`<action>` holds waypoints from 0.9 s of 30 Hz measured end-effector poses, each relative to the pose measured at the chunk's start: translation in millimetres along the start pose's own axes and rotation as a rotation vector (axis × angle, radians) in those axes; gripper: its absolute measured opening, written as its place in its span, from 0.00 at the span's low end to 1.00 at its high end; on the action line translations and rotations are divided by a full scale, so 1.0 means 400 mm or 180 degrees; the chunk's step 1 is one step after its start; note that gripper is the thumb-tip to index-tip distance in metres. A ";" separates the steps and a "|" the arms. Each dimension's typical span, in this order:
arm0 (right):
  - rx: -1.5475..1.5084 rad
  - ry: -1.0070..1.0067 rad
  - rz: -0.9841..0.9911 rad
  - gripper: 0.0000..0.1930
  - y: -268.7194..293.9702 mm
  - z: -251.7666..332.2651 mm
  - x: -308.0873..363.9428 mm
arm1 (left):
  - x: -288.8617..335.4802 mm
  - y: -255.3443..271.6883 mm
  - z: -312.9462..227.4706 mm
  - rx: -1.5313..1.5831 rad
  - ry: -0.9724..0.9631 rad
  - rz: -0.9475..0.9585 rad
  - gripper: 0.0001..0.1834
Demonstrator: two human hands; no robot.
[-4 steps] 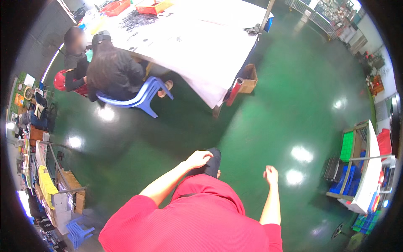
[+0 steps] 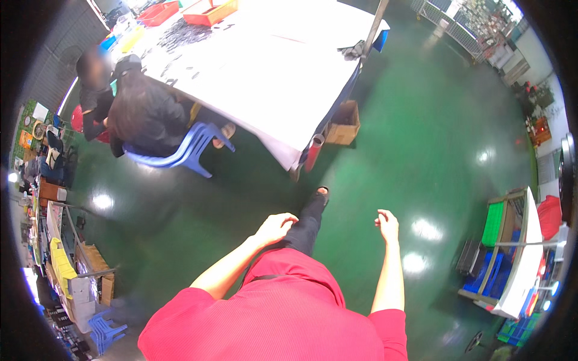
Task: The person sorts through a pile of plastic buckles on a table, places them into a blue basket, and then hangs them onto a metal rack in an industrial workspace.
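My left hand (image 2: pixel 275 228) hangs over my dark trouser leg (image 2: pixel 307 225), its fingers loosely bent, with nothing seen in it. Out to the right, over the green floor (image 2: pixel 355 271), my right hand (image 2: pixel 388 225) swings free with slackly curled fingers and no object showing. Both forearms come out of red sleeves. My foot in a dark sandal (image 2: pixel 323 191) is stretched forward, toward the near corner of a big white-topped table (image 2: pixel 259 90).
Two people sit left of the table, one on a blue plastic chair (image 2: pixel 192 150). Small dark pieces (image 2: pixel 186 35) and red trays (image 2: pixel 211 12) lie on it. A cardboard box (image 2: pixel 343 123) and red roll (image 2: pixel 313 153) stand by its corner. A cart with crates (image 2: pixel 494 222) is at right.
My leg has swung forward, and the foot now shows ahead of my hands. My right hand has risen slightly in view; the table and seated people have shifted left.
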State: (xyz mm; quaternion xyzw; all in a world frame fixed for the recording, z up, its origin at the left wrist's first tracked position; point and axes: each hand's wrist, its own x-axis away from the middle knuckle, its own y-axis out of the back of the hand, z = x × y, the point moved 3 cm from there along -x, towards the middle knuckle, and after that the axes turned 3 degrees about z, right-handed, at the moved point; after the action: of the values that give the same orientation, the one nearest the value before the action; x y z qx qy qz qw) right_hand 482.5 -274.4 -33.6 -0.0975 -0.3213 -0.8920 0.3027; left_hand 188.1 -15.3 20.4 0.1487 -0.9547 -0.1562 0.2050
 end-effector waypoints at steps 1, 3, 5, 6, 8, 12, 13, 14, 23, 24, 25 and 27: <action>-0.0004 0.0325 -0.0017 0.10 0.082 0.068 -0.115 | -0.131 -0.014 -0.079 0.0142 -0.0251 -0.0145 0.14; -0.0029 0.0486 0.0190 0.10 0.064 0.080 -0.284 | -0.342 0.032 -0.218 -0.0156 -0.0632 -0.0298 0.13; 0.0140 0.0305 0.0538 0.10 0.068 -0.031 -0.340 | -0.531 -0.006 -0.307 0.0303 -0.0772 -0.0356 0.14; 0.0372 0.0194 0.0507 0.10 0.125 -0.043 -0.383 | -0.642 0.011 -0.438 0.0345 -0.0786 -0.0239 0.15; -0.0194 -0.0446 0.0607 0.10 0.223 -0.285 -0.397 | -0.836 -0.016 -0.624 0.0487 -0.1493 -0.0057 0.17; -0.0923 -0.2090 -0.0471 0.13 0.508 -0.494 -0.374 | -1.208 -0.026 -1.045 0.0347 -0.2710 0.0131 0.08; -0.1239 -0.2680 -0.0779 0.13 0.538 -0.506 -0.352 | -1.280 -0.039 -1.088 0.0387 -0.2626 0.0289 0.07; -0.1310 -0.2842 -0.0914 0.13 0.582 -0.539 -0.337 | -1.356 -0.055 -1.135 0.0323 -0.2725 0.0291 0.07; 0.1660 -0.1664 0.1453 0.15 0.855 -0.888 -0.830 | -1.969 -0.321 -1.084 -0.0034 -0.1113 0.0543 0.11; 0.1279 -0.1716 0.1174 0.14 0.909 -0.860 -1.056 | -2.029 -0.308 -1.106 0.0054 -0.1173 0.0416 0.12; 0.0807 -0.1794 0.0857 0.13 0.973 -0.805 -1.253 | -2.075 -0.283 -1.130 0.0078 -0.1098 0.0432 0.12; -0.0410 -0.1717 0.0258 0.11 1.121 -0.600 -1.668 | -2.174 -0.209 -1.204 0.0033 -0.0897 -0.0080 0.13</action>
State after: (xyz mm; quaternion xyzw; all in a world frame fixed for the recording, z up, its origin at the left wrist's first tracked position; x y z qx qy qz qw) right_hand 1289.9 -381.1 -234.7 -0.3632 -0.3288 -0.8395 0.2349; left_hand 1175.5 97.5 107.9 0.1383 -0.9729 -0.1732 0.0662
